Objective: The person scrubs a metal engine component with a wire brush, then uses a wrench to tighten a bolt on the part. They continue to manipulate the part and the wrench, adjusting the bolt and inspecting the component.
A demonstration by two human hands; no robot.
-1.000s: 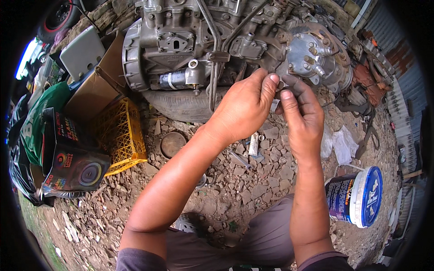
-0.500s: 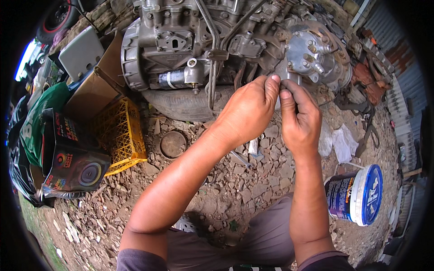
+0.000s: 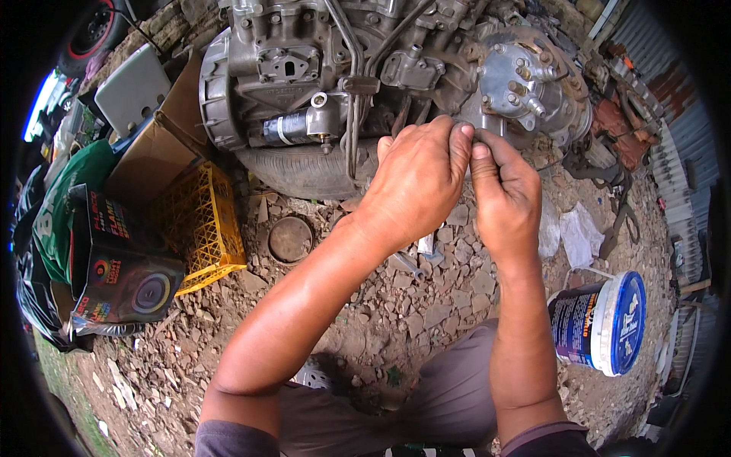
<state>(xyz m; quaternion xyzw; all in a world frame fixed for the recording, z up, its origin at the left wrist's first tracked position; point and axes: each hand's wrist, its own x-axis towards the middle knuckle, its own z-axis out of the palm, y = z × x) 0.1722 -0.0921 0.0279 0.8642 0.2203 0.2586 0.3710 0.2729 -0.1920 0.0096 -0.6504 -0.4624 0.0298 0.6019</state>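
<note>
Both my hands meet in front of a grey metal engine (image 3: 297,72). My left hand (image 3: 422,171) has its fingers curled in and its thumb pressed against the forefinger. Close beside it, my right hand (image 3: 506,186) is pinched too, thumb against bent forefinger. Whatever lies between the fingertips is hidden or too small to name. Just beyond the hands is a round silvery cover (image 3: 510,84) with bolts and fittings, at the engine's right end. A black cylinder (image 3: 285,130) joined to a metal housing sits low on the engine's side.
Under the engine lies a tire (image 3: 304,171). On the stony ground are a round shallow pan (image 3: 290,240) and a wrench (image 3: 409,264). A yellow crate (image 3: 217,228), a black printed box (image 3: 126,266) and a cardboard box (image 3: 152,156) stand left. A blue-lidded bucket (image 3: 601,324) is at right.
My hands stay together in nearly the same place, with the left fingers shifted slightly. The view has moved a little, so the engine and crate sit slightly further left.
</note>
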